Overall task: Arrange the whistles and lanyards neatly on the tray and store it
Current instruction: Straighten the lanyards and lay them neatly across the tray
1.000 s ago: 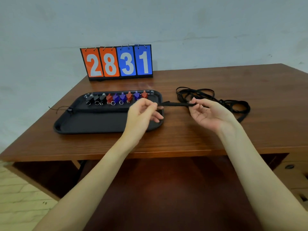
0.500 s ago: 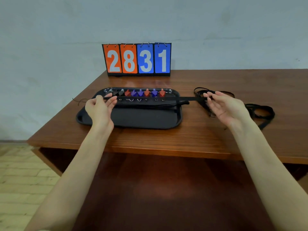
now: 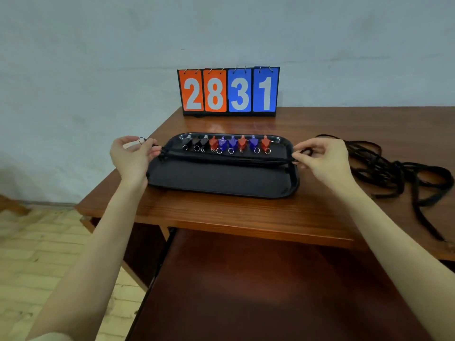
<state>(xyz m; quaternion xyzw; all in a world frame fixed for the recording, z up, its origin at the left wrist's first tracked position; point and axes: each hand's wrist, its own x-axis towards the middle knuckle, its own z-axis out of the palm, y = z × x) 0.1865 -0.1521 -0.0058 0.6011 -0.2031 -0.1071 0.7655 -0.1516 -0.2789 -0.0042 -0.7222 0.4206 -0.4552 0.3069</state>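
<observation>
Nine whistles [image 3: 225, 143] line the tray's [image 3: 221, 183] far edge; just nearer, a black lanyard [image 3: 221, 158] stretches across it, blending into the dark surface. Left hand [image 3: 133, 156] and right hand [image 3: 322, 158] pinch its ends. Tangled lanyards [image 3: 394, 168] right of the tray run off-frame

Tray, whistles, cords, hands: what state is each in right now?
Tray: flat on the table.
Whistles: one row along the tray's far edge.
Stretched lanyard: lengthwise across the tray.
Left hand: pinching one end.
Right hand: pinching the other.
Lanyard pile: tangled on the table.
</observation>
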